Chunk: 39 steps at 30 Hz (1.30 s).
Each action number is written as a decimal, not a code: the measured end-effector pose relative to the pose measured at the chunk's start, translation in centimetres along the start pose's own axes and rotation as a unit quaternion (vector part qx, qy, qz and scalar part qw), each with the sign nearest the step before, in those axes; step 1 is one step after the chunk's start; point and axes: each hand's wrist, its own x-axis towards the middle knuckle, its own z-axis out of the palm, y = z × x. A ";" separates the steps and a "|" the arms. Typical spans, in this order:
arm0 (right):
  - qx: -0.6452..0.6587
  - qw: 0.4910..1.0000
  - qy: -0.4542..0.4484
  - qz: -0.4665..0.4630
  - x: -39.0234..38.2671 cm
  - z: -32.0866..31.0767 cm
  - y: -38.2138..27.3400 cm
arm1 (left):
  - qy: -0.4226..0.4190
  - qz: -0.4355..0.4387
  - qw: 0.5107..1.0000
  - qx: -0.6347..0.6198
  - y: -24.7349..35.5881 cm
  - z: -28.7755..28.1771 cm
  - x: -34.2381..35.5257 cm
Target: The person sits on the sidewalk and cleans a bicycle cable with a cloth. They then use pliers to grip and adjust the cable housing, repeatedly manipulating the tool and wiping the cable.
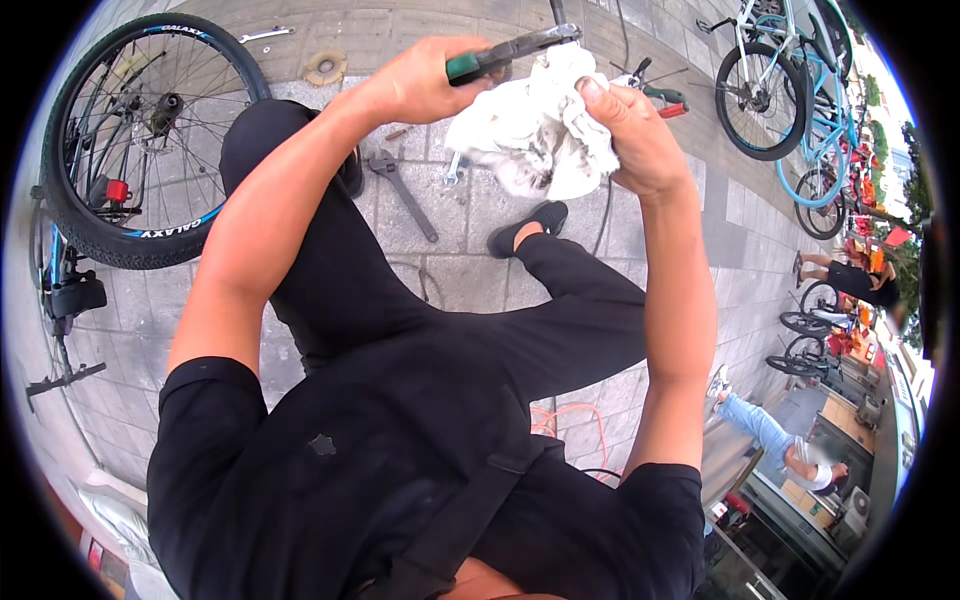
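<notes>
My left hand [425,80] is closed around the green grip of a pair of pliers [520,48], whose metal jaws point to the right. A crumpled white cloth [530,125] with dark smudges is bunched in my right hand [645,140], the thumb pressed on top of it. The cloth lies against the pliers near the jaws; how far it wraps round them is hidden. Both hands are raised in front of my knees. Below them on the paving lie an adjustable wrench [405,195] and a smaller spanner [453,170], partly behind the cloth.
A bicycle wheel [240,95] on an overturned-looking bike stands at the left. Another spanner [267,35] and a round tan disc [325,67] lie beyond it. A tool with red and green grips [668,100] is past my right hand. Parked bicycles [765,100] and people [765,430] are at the right.
</notes>
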 end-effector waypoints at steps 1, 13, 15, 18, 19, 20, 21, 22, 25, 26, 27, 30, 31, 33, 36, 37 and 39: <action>0.065 0.998 -0.025 0.011 0.2 -0.3 -0.1 | -0.005 -0.009 1.000 0.014 0.0 -0.1 0.4; -0.299 0.903 0.284 -0.123 0.1 -1.9 3.5 | 0.049 -0.118 0.989 0.078 0.8 0.4 0.8; -0.237 0.921 0.285 -0.124 -0.6 -3.1 6.0 | 0.030 -0.125 0.989 0.074 1.6 0.4 0.8; -0.086 0.948 0.276 -0.134 -0.6 -2.3 6.5 | 0.049 -0.069 0.992 0.096 0.5 0.8 0.5; -0.034 0.948 0.286 -0.138 -0.6 -1.9 6.7 | 0.052 -0.051 0.993 0.098 0.4 1.0 0.7; -0.092 0.937 0.300 -0.156 -0.9 -0.8 5.9 | 0.011 -0.119 0.991 0.057 2.1 0.0 0.8; -0.103 0.921 0.329 -0.180 -1.0 -0.2 5.1 | 0.021 -0.132 0.989 0.057 2.0 0.1 1.0; -0.115 0.907 0.351 -0.203 -1.0 0.4 4.4 | 0.034 -0.148 0.987 0.055 1.7 0.1 0.9; -0.251 0.851 0.360 -0.288 -1.5 2.0 3.8 | 0.063 -0.181 0.981 0.038 0.7 0.1 1.1; -0.310 0.843 0.340 -0.278 -2.0 2.4 3.9 | 0.071 -0.189 0.979 0.031 0.4 0.0 1.1; -0.368 0.832 0.319 -0.266 -2.1 2.5 4.0 | 0.078 -0.185 0.979 0.025 0.1 -0.1 1.0; -0.246 0.874 0.390 -0.152 -1.7 0.2 6.1 | 0.079 -0.167 0.983 0.005 0.0 -0.3 1.7; -0.205 0.889 0.403 -0.078 -1.8 -0.3 6.6 | 0.078 -0.173 0.982 -0.001 0.3 -0.4 1.5; -0.127 0.901 0.394 -0.131 -0.6 -1.0 7.7 | 0.079 -0.171 0.982 -0.007 0.5 -0.4 1.1; -0.068 0.911 0.383 -0.140 -0.1 -1.6 6.9 | 0.083 -0.155 0.984 -0.007 0.2 -0.4 0.9; -0.077 0.917 0.366 -0.140 -0.2 -1.7 6.2 | 0.079 -0.155 0.985 -0.008 0.6 -0.4 0.8; -0.095 0.928 0.334 -0.138 -0.3 -2.4 4.8 | 0.073 -0.157 0.985 -0.013 0.8 -0.3 0.9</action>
